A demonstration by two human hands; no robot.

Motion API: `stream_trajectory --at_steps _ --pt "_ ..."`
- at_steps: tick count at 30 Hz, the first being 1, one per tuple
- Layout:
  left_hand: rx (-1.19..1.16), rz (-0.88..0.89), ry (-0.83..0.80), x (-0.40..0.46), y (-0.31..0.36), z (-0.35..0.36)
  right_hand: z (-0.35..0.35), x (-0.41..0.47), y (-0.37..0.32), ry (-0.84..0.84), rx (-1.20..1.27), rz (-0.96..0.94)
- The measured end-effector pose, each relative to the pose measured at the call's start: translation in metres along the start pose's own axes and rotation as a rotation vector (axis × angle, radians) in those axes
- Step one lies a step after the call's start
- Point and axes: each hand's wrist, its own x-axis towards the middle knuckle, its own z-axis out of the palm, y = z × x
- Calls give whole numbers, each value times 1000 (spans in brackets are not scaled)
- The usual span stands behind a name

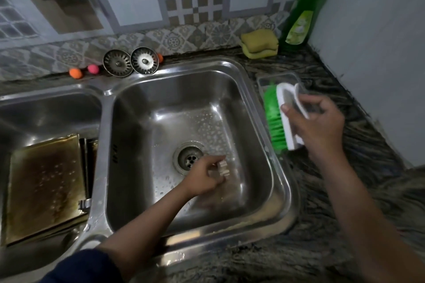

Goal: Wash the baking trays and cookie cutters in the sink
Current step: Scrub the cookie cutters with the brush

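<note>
Fingers of the left hand (203, 177) pinch a small pale cookie cutter (224, 169) low in the right basin of the sink (257, 108), beside the drain (190, 158). Right hand (315, 122), fingers curled, grips a green-bristled brush (274, 119) above the counter (345, 190). A stained baking tray (46, 186) lies in the left basin at lower left.

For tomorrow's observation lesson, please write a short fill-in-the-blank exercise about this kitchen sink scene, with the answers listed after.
1. The right hand holds a white scrubbing brush whose bristles are ____.
2. The left hand holds a small pale cookie cutter beside the sink's ____.
3. The stained metal baking tray lies in the ____ basin.
4. The tall dish soap bottle is coloured ____.

Answers: green; drain; left; green
</note>
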Motion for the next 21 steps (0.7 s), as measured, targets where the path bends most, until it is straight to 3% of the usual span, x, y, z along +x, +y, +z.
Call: stream_trajectory --at_steps 3,6,12,17,21 --pt "-221 22 145 -4 23 -13 -9 40 -18 37 -171 -135" --pt "-380 50 228 -11 42 -23 -8 69 -12 -57 -423 -154" --pt "-486 83 273 -23 61 -29 15 89 19 -229 -709 -166" --pt "-585 122 292 -31 64 -29 20 88 16 -201 -693 -169" --pt "-705 106 289 -37 63 -32 16 64 -15 -150 -487 -233"
